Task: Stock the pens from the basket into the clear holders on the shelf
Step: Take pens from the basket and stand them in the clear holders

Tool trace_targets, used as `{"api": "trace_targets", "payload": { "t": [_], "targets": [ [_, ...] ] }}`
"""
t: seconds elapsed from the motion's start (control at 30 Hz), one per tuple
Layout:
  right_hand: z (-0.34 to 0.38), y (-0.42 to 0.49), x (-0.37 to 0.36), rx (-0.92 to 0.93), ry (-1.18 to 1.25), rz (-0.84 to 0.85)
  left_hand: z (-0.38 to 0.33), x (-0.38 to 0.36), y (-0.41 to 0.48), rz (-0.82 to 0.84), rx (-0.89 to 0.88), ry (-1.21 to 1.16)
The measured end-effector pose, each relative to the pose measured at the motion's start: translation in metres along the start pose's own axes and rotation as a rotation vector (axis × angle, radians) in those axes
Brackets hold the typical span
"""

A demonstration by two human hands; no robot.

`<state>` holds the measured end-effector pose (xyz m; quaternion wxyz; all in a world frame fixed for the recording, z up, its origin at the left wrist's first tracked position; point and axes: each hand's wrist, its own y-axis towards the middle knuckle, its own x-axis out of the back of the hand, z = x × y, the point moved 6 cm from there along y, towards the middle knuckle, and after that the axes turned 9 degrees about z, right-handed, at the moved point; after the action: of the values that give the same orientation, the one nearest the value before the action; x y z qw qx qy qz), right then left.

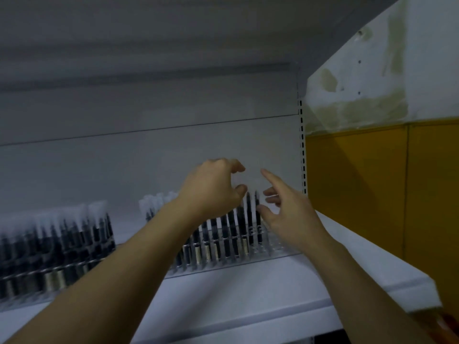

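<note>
Both forearms reach up over the white shelf point(248, 294). Left hand point(211, 187) loosely curled, holding nothing; right hand point(290, 217) spread, forefinger straight, also empty. Both are at the tops of dark pens point(231, 227) standing upright in the right clear holder point(275, 247). Second filled holder point(57, 256) well left. Grey back panel point(149, 157) behind.

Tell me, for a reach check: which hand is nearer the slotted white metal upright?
Right. The right hand is below-left of the slotted white metal upright; the left hand is farther left.

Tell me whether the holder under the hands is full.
No, the holder shows empty slots at its right end, beside the pens.
</note>
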<state>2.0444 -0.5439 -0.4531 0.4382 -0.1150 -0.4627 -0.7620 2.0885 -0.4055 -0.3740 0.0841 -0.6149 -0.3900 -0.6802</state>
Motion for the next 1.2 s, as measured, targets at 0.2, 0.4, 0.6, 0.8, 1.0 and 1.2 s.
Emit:
{"api": "trace_targets", "payload": {
  "t": [0.2, 0.4, 0.6, 0.8, 1.0, 1.2],
  "targets": [
    [0.033, -0.036, -0.001, 0.072, -0.146, 0.0, -0.005, 0.017, -0.047, -0.037, -0.06, 0.05],
    [0.085, -0.071, -0.008, 0.132, -0.175, 0.007, 0.001, 0.023, -0.117, -0.151, -0.107, 0.027],
    [0.127, -0.117, -0.053, 0.218, -0.172, 0.03, 0.028, -0.009, -0.195, -0.123, -0.094, 0.019],
    [0.135, -0.175, -0.113, 0.226, -0.062, 0.113, 0.066, -0.044, -0.265, -0.118, -0.042, -0.074],
    [0.096, -0.243, -0.193, 0.093, -0.041, 0.336, 0.084, -0.102, -0.334, -0.084, 0.023, -0.151],
    [0.06, -0.287, -0.269, -0.034, -0.08, 0.621, 0.114, -0.187, -0.386, 0.093, 0.205, -0.156]
  ]
}}
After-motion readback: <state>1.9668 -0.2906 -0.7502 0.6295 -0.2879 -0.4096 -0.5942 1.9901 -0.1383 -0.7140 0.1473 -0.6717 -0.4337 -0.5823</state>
